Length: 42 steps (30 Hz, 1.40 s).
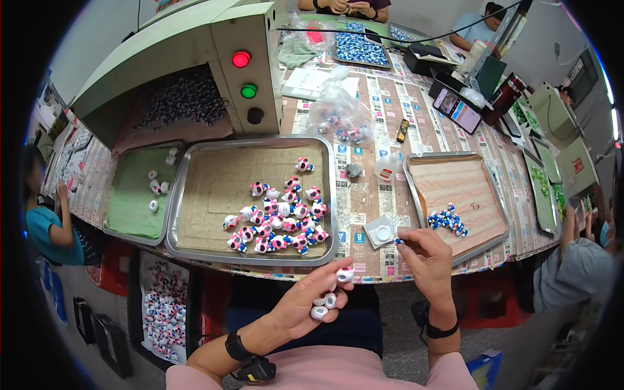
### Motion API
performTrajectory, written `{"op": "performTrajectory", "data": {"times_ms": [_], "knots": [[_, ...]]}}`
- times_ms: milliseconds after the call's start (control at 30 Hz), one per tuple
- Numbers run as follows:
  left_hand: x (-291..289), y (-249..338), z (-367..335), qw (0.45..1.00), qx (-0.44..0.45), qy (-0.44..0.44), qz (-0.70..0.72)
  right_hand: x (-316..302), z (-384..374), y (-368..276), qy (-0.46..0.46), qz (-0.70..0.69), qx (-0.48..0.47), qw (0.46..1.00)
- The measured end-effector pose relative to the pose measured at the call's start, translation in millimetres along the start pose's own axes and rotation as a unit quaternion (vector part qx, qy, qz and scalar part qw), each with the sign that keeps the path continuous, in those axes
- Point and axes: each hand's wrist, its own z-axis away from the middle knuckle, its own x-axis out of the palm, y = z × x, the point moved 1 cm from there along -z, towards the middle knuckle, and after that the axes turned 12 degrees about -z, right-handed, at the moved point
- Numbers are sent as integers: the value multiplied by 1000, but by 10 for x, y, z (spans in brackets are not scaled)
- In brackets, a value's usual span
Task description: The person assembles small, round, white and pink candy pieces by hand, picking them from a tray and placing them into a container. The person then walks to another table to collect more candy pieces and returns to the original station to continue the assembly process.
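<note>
1. Large tray (208, 175): roughly two dozen pink-and-white figures (263, 228) gathered, judged finished; exact count blocked by overlap.
2. Right-side tray (448, 179): blue-and-white pieces (448, 221) heaped, judged left to do; too crowded to be counted.
3. Green-lined tray (133, 195): about six white pieces (155, 187) left.
4. Left hand (300, 300): half-curled; at least four white heads (344, 275) held.
5. Right hand (429, 263): one blue piece (399, 242) pinched by fingertips, near table edge.

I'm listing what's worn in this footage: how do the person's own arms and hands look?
The left hand and right hand are ungloved. Each wrist wears a black strap with a dark, boxy device. The short-sleeved top is pink.
</note>
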Motion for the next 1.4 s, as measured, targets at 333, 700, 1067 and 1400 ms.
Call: {"op": "performTrajectory", "data": {"times_ms": [333, 700, 1067, 1400], "knots": [[-52, 12, 12, 1000, 8, -1, -5, 194, -215, 118, -42, 141, -105, 984], [-66, -63, -17, 1000, -11, -16, -6, 180, -203, 121, -26, 158, -113, 981], [-83, -157, -87, 1000, 5, 7, -14, 240, 268, -194, -78, -123, 0, 989], [24, -148, -81, 998, 11, 43, -51, 328, 393, -150, -61, -166, 16, 984]]}}
